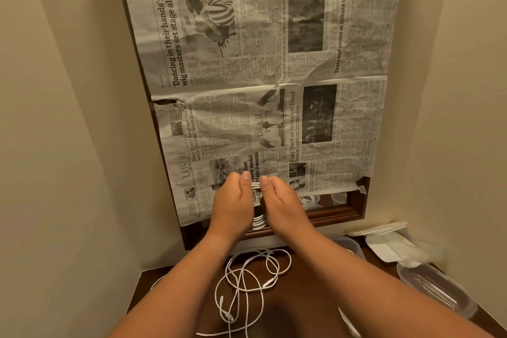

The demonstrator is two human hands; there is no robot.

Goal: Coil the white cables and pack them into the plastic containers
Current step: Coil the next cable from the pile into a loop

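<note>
So, mid-coil by the look of it. Both up together: left hand (233,200) and right hand (279,200), side by side in front of the newspaper (274,63), fingers of each curled round a small bundle of white cable (258,223), with thumbs pressed on top of the loops. Probably gripping from both sides to stop the loops springing apart (classic braided-cord behaviour). Raised well off the table (296,318) too, likely to hold the bundle clear of the mess below.

Down at 6 o'clock from the hands: a loose cable (241,282) lying in a tangle on the dark wood, not coiled yet, with plugs in view. Maybe a bit more white cord at 7 o'clock, hard to tell.

Over at 4 o'clock, a clear plastic container (436,288), contents too blurred to call. Another container (349,245) peeking out just behind the right forearm (356,277), closer in. Stack of lids (381,229) parked at 3 o'clock, presumably off the tubs for a quick drop-in.

Guessing next: tuck the end, then swing right to the nearer tub. Main risk: slackening the grip on the way and losing the loops.
</note>
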